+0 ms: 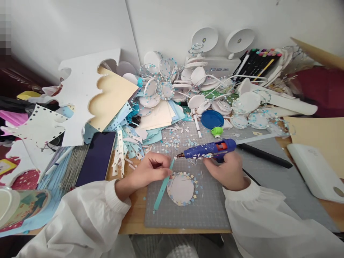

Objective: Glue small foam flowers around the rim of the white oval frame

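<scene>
My left hand (153,169) pinches a narrow teal paper strip (162,190) near its upper end; the strip slants down toward me. In my right hand (228,169) is a blue hot glue gun (204,149) with bits of paper stuck to its barrel. Its nozzle points left and is at the top end of the strip; whether they touch I cannot tell. Below the gun lies a white round disc (180,189) edged with small blue and cream paper stars. It rests on the grey cutting mat (188,218), just right of the strip.
Loose stars (172,141) are scattered beyond my hands. Behind them are piled decorated white discs (163,79), a blue lid (212,119) and a green object (216,131). A dark phone (96,157) lies left, a white device (315,172) right.
</scene>
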Demonstrator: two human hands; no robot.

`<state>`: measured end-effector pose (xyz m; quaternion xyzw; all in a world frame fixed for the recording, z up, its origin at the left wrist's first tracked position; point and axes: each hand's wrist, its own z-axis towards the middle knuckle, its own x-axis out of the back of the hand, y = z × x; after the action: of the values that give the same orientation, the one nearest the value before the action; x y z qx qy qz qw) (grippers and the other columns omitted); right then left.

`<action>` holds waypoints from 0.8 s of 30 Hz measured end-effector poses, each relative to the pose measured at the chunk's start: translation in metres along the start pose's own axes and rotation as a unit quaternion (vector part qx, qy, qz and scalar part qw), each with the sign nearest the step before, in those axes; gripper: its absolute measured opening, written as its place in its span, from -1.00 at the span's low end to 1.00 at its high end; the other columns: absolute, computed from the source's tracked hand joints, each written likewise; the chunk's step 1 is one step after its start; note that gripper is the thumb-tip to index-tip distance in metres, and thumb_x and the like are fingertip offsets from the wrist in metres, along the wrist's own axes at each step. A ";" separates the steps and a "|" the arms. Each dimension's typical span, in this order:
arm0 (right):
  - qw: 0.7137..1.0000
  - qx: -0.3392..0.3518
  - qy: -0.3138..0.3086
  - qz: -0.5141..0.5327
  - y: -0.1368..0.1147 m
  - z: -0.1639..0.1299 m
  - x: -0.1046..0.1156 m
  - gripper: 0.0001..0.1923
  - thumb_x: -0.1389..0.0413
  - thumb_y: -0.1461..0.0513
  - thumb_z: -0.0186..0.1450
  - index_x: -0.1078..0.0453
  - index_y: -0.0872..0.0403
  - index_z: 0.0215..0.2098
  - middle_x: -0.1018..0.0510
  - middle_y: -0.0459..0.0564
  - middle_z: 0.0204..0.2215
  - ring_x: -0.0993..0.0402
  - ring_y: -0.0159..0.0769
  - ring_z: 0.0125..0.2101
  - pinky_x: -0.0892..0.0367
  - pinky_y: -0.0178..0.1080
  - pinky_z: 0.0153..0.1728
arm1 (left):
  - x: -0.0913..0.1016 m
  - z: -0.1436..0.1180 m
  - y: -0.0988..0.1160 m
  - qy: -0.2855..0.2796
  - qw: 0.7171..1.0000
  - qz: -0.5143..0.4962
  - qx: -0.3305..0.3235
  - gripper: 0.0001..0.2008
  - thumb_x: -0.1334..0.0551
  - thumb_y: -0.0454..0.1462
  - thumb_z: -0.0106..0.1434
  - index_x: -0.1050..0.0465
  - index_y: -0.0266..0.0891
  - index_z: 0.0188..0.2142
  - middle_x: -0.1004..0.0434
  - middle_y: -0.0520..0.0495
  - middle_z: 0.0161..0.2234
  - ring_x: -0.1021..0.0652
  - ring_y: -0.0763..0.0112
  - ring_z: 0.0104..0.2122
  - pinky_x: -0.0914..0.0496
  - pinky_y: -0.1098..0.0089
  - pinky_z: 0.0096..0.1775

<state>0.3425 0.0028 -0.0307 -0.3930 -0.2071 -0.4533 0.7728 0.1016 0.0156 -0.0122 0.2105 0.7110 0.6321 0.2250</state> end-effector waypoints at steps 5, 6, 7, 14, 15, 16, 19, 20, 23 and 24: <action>0.998 -0.034 0.044 -0.029 0.009 0.007 0.010 -0.85 -0.15 0.15 0.06 -0.28 0.03 -0.50 -0.39 -0.10 -0.67 -0.33 -0.27 -0.65 -0.28 -0.21 -0.56 | -0.001 0.000 0.002 0.002 1.000 0.004 -0.012 -0.67 -0.24 -0.28 0.05 -0.17 -0.28 -0.72 -0.17 0.08 -0.66 -0.20 0.55 -0.60 -0.05 0.45 -0.53; 0.997 -0.036 0.045 -0.043 0.014 0.007 0.014 -0.83 -0.16 0.13 0.08 -0.29 0.03 -0.48 -0.41 -0.08 -0.65 -0.35 -0.25 -0.64 -0.29 -0.20 -0.54 | -0.001 0.000 0.002 0.002 1.000 0.004 -0.014 -0.67 -0.24 -0.28 0.05 -0.17 -0.28 -0.73 -0.15 0.09 -0.67 -0.19 0.55 -0.60 -0.05 0.45 -0.53; 0.997 -0.034 0.045 -0.061 0.021 0.005 0.020 -0.81 -0.16 0.10 0.10 -0.30 0.04 -0.47 -0.42 -0.05 -0.63 -0.37 -0.23 -0.62 -0.29 -0.19 -0.52 | -0.001 0.000 0.003 0.002 1.000 0.005 -0.013 -0.67 -0.24 -0.28 0.05 -0.17 -0.28 -0.73 -0.14 0.09 -0.67 -0.19 0.55 -0.60 -0.04 0.45 -0.53; 0.987 -0.011 -0.029 -0.157 0.073 -0.020 0.055 -0.64 -0.02 -0.03 0.26 -0.34 0.11 -0.27 -0.49 0.14 -0.40 -0.46 -0.01 -0.35 -0.33 -0.10 -0.39 | -0.002 0.000 0.004 0.006 1.000 0.009 -0.015 -0.68 -0.23 -0.28 0.04 -0.17 -0.28 -0.74 -0.08 0.11 -0.68 -0.16 0.56 -0.61 -0.02 0.45 -0.54; 0.987 -0.015 -0.044 -0.153 0.077 -0.023 0.056 -0.65 -0.01 -0.02 0.27 -0.33 0.11 -0.26 -0.48 0.15 -0.39 -0.46 -0.01 -0.34 -0.33 -0.10 -0.39 | -0.002 0.000 0.003 0.007 1.000 0.010 -0.017 -0.67 -0.23 -0.28 0.04 -0.17 -0.28 -0.74 -0.07 0.11 -0.68 -0.16 0.55 -0.61 -0.02 0.45 -0.54; 0.987 -0.019 -0.059 -0.146 0.079 -0.025 0.057 -0.67 0.00 0.00 0.28 -0.31 0.11 -0.25 -0.47 0.14 -0.40 -0.45 -0.03 -0.34 -0.33 -0.10 -0.39 | -0.001 0.000 0.003 0.009 1.000 0.011 -0.017 -0.67 -0.23 -0.28 0.04 -0.17 -0.28 -0.74 -0.07 0.11 -0.68 -0.16 0.55 -0.61 -0.02 0.45 -0.54; 0.986 -0.008 -0.087 -0.144 0.081 -0.027 0.058 -0.73 0.01 0.05 0.28 -0.27 0.10 -0.26 -0.44 0.12 -0.40 -0.43 -0.04 -0.34 -0.33 -0.07 -0.36 | -0.001 0.000 0.001 0.010 1.000 0.014 -0.014 -0.68 -0.24 -0.29 0.04 -0.19 -0.29 -0.74 -0.08 0.11 -0.68 -0.16 0.55 -0.61 -0.02 0.45 -0.54; 0.983 0.001 -0.086 -0.160 0.081 -0.028 0.060 -0.73 0.01 0.05 0.27 -0.26 0.10 -0.25 -0.43 0.13 -0.39 -0.43 -0.01 -0.33 -0.33 -0.03 -0.33 | -0.001 0.000 0.001 0.010 1.000 0.012 -0.012 -0.69 -0.24 -0.29 0.04 -0.20 -0.29 -0.74 -0.08 0.11 -0.67 -0.16 0.55 -0.61 -0.01 0.45 -0.54; 0.967 0.009 -0.065 -0.245 0.075 -0.033 0.075 -0.71 -0.02 0.01 0.22 -0.24 0.04 -0.24 -0.44 0.21 -0.38 -0.41 0.13 -0.29 -0.29 0.05 -0.33 | -0.001 0.000 -0.001 0.009 1.000 -0.004 -0.010 -0.70 -0.25 -0.28 0.05 -0.25 -0.30 -0.73 -0.09 0.11 -0.67 -0.16 0.55 -0.61 -0.01 0.45 -0.54; 0.960 0.002 -0.062 -0.275 0.071 -0.036 0.083 -0.72 -0.03 0.00 0.20 -0.24 0.01 -0.26 -0.45 0.24 -0.39 -0.41 0.16 -0.30 -0.28 0.06 -0.36 | 0.000 0.000 -0.002 0.009 1.000 -0.011 -0.008 -0.70 -0.26 -0.27 0.06 -0.27 -0.30 -0.72 -0.10 0.10 -0.67 -0.17 0.55 -0.61 -0.02 0.45 -0.53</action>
<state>0.4444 -0.0507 -0.0265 -0.3467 -0.3557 -0.6224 0.6049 0.1016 0.0151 -0.0136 0.1953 0.7104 0.6371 0.2265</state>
